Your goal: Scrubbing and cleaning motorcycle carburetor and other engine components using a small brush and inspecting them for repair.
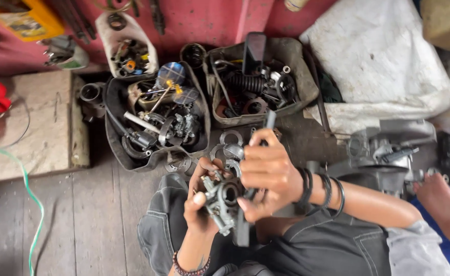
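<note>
Two bare hands are meeting over the person's lap, low in the middle of the head view. The left hand (pixel 200 197) is cupping a small grey metal carburettor (pixel 223 200), its grip curled shut around the part's left side with the thumb lying across the front. The right hand (pixel 267 171) is closing its grip around a dark slim tool (pixel 269 122), whose shaft is sticking up past the knuckles toward the bins; the lower fingers of that hand are also pressing against the carburettor's right side. Black bands are circling the right wrist, and a beaded bracelet is sitting on the left one.

Beyond the hands, loose metal rings (pixel 230 145) are lying on the wooden floor (pixel 82 204). Behind them, two soft dark bins are standing side by side against a red wall (pixel 204 20): the left bin (pixel 113 138) is holding cables, clamps and small engine parts, and the right bin (pixel 296 76) is holding springs, gears and a black flat piece. A white cut-open jug (pixel 113 26) full of small bits is leaning on the wall above the left bin. A yellow rectangular box (pixel 30 18) is sitting at the upper left corner. A white cloth (pixel 383 56) is covering the upper right, with a grey engine casing (pixel 388 153) just below it.
</note>
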